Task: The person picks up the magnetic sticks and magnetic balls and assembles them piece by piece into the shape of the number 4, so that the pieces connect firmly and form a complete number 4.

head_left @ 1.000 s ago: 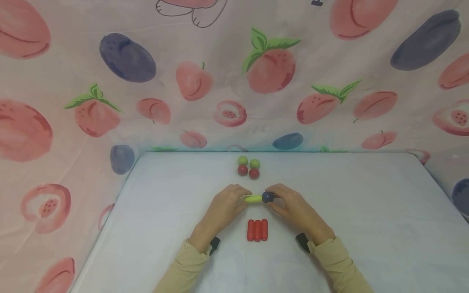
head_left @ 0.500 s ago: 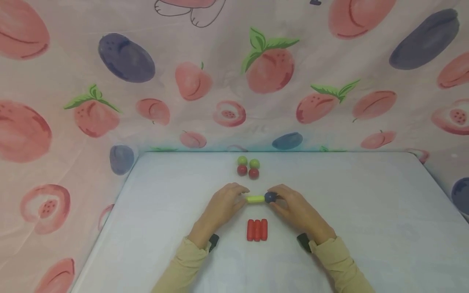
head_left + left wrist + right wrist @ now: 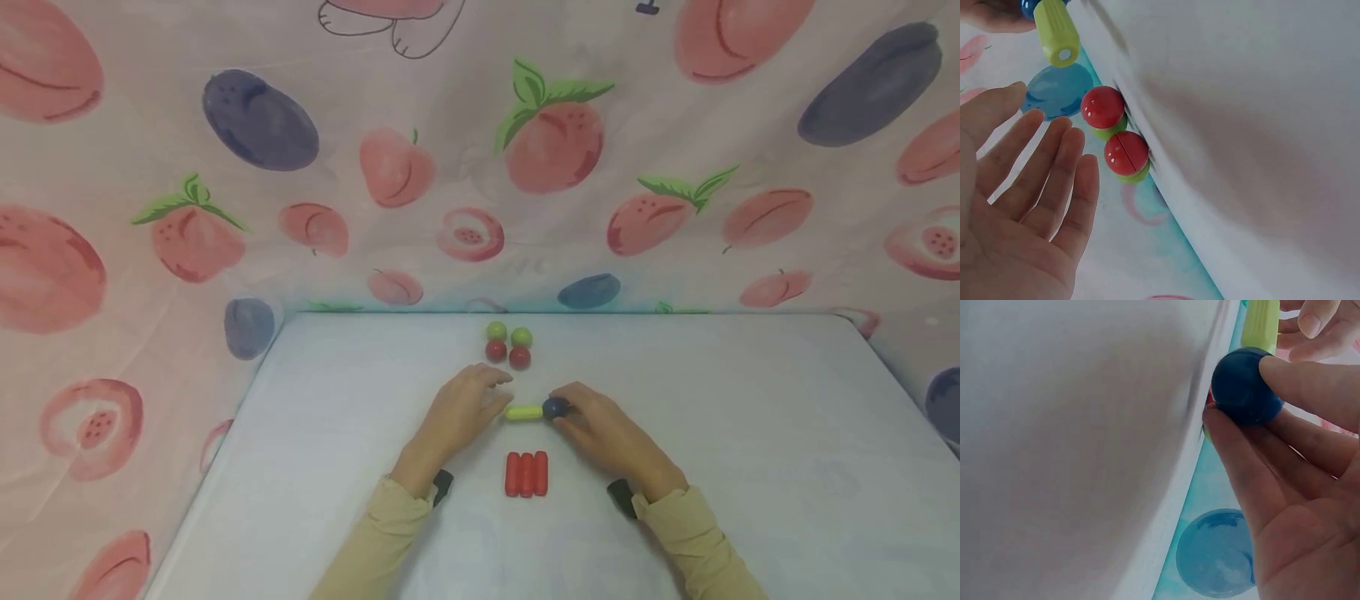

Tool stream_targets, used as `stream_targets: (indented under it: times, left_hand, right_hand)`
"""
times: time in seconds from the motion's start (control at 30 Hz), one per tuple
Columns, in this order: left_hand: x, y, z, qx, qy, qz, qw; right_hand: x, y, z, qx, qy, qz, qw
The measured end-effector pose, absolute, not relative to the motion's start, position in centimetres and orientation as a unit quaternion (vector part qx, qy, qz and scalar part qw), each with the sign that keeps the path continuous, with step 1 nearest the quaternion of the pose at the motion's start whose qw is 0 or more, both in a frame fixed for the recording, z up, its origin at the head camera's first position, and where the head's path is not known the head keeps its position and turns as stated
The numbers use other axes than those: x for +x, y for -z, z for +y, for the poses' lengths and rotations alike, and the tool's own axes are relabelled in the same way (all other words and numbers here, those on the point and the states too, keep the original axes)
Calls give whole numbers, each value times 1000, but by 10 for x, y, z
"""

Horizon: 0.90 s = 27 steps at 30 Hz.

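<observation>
In the head view my right hand (image 3: 606, 429) pinches a dark blue ball (image 3: 554, 407) between thumb and fingers. A yellow-green ridged rod (image 3: 523, 412) extends left from that ball, its near end touching it. My left hand (image 3: 459, 414) is just left of the rod's free end, fingers spread and apart from it. A small pale disc (image 3: 1065, 54) shows in the rod's free end in the left wrist view. From the right wrist, the blue ball (image 3: 1246, 386) sits between thumb and fingertips, with the rod (image 3: 1261, 325) beyond it.
Several red rods (image 3: 527, 473) lie side by side on the white table (image 3: 750, 433), nearer the person. Farther back, two green balls (image 3: 497, 331) and two red balls (image 3: 520, 357) stand grouped. A fruit-printed cloth (image 3: 525, 242) rises behind the table.
The left fingers have come off the rod's end, and that hand has shifted slightly away. The right hand, with the blue ball and rod, has moved a little to the right.
</observation>
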<state>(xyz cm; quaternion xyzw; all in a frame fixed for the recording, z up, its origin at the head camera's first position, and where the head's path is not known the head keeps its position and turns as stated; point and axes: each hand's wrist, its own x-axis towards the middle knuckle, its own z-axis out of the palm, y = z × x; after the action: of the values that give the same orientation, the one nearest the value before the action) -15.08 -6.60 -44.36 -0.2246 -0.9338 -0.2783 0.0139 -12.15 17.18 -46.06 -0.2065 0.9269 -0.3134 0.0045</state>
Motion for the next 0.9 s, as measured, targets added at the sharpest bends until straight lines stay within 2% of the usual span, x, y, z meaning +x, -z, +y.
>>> stream_targets:
  times: [0.6,0.9]
  left_hand:
    - [-174,435,-59,-221,286,-932,17]
    - [-190,438,-53,-213,281,-936,23]
  right_hand:
    - [-122,465,171,-229,309,923,-10]
    - [-123,462,170,-213,315,925,8]
